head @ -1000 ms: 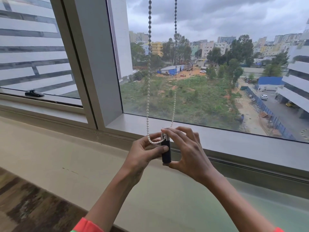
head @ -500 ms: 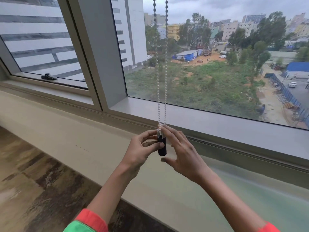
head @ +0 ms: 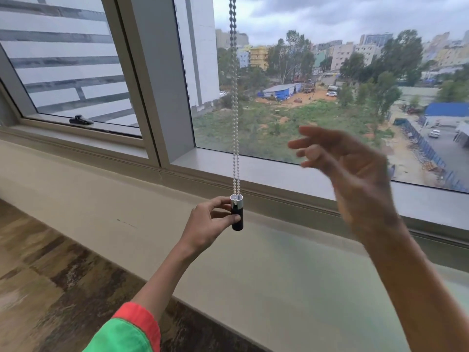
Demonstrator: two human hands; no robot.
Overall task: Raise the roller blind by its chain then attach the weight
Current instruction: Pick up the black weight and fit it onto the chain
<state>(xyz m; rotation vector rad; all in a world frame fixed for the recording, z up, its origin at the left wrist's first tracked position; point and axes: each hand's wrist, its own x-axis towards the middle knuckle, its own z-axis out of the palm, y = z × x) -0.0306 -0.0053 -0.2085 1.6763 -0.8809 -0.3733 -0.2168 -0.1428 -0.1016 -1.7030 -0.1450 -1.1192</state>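
A white beaded chain hangs straight down in front of the window, its two strands close together. At its bottom end sits a black cylindrical weight with a silver cap, and both strands run into the cap. My left hand pinches the weight from the left between thumb and fingers. My right hand is raised to the right, well clear of the chain, blurred, fingers spread and holding nothing. The blind itself is out of view above.
A grey window frame with a wide sill runs across the view. A black window latch sits on the left pane's frame. Below are a beige wall ledge and a dark wood-patterned floor.
My right hand has let go of the weight and swung up and to the right. My left hand keeps hold of the weight. The chain now hangs straight with its strands together.
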